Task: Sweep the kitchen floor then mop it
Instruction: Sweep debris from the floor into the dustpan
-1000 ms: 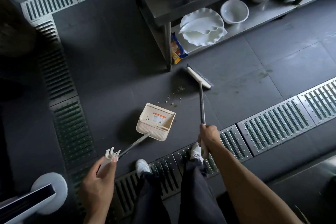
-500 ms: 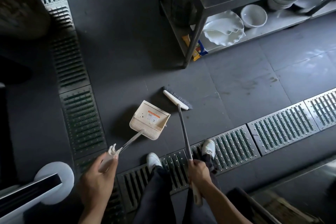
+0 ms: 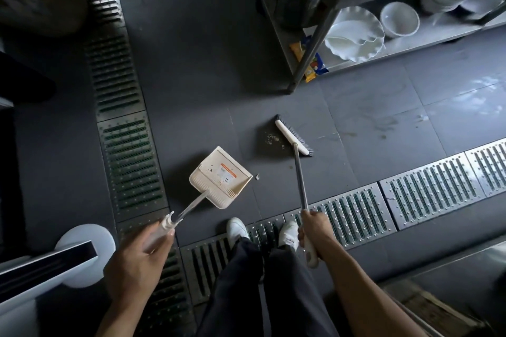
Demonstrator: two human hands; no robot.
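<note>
A cream dustpan [image 3: 220, 176] rests on the dark tiled floor [image 3: 191, 68], its long handle gripped by my left hand [image 3: 137, 260] at the lower left. My right hand [image 3: 312, 227] grips the metal handle of a broom [image 3: 298, 178]. The broom's white head with dark bristles [image 3: 292, 138] stands on the floor to the right of the dustpan. A small heap of crumbs [image 3: 271, 139] lies just left of the broom head. One loose scrap [image 3: 257, 176] sits by the dustpan's right corner.
Metal drain grates [image 3: 427, 197] run along the right and another line of grates [image 3: 123, 128] up the left. A steel rack's leg [image 3: 306, 63] stands ahead, white dishes [image 3: 356, 35] on its low shelf. My white shoes [image 3: 238, 230] stand on a grate.
The broom head has swung away from the dustpan's mouth to the right, and a crumb heap now shows beside it. The dustpan stays held in place.
</note>
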